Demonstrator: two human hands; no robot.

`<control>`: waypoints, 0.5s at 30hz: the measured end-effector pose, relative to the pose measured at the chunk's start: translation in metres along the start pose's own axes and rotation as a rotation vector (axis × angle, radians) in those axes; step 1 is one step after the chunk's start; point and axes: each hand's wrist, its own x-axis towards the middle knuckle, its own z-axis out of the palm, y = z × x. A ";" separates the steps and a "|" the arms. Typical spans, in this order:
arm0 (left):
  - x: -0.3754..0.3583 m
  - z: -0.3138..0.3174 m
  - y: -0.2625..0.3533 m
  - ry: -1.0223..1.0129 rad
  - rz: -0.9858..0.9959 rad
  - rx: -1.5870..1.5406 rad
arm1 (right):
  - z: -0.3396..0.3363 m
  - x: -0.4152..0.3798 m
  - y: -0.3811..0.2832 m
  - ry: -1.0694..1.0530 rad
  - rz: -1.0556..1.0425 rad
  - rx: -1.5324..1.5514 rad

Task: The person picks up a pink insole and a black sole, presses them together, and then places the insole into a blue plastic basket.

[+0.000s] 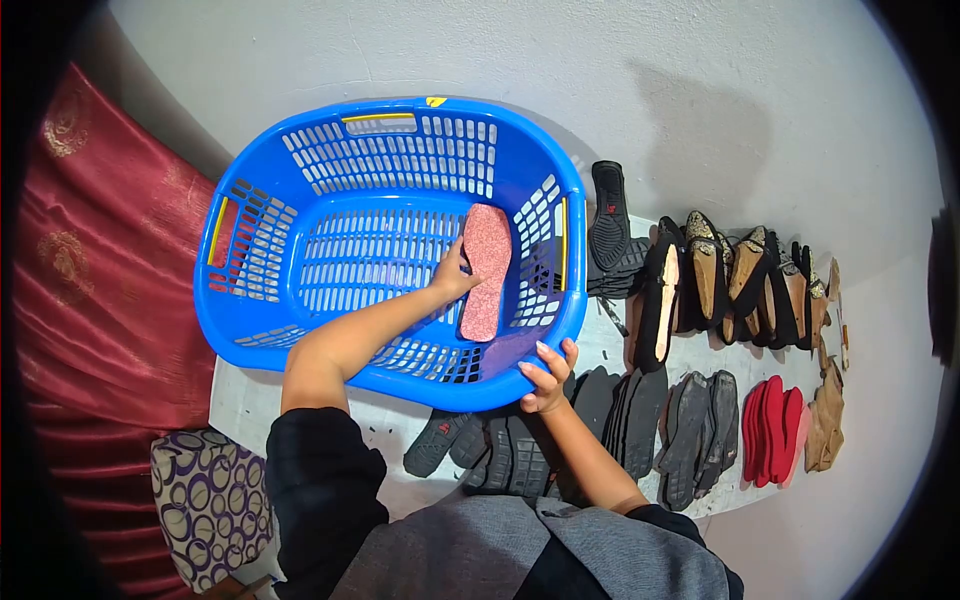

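Observation:
My left hand (455, 274) reaches down into a large blue plastic laundry basket (440, 396). Its fingers are closed on the edge of a pink speckled insole (488, 240), thumb on the upper face. The insole stands lengthwise near the basket's right inner wall. At the basket's lower right corner, my right hand (549, 378) grips the rim with its fingertips showing. Slotted walls and yellow-trimmed handles mark the basket, which overlaps the white table.
Black soles (632, 420) lie in rows on the white table (240, 405), beside red insoles (773, 430). Black shoes with glittery parts (705, 260) line the back right. A black sole (608, 215) leans near the wall. Red curtain (110, 300) and a circle-patterned cushion (212, 500) stand left.

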 end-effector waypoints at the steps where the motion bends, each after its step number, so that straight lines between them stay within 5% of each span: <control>1: 0.001 0.000 -0.002 -0.012 -0.016 -0.016 | 0.000 -0.001 0.001 -0.001 0.003 -0.001; 15: -0.006 -0.007 0.013 -0.086 -0.105 -0.011 | 0.002 -0.006 0.004 -0.011 -0.051 -0.010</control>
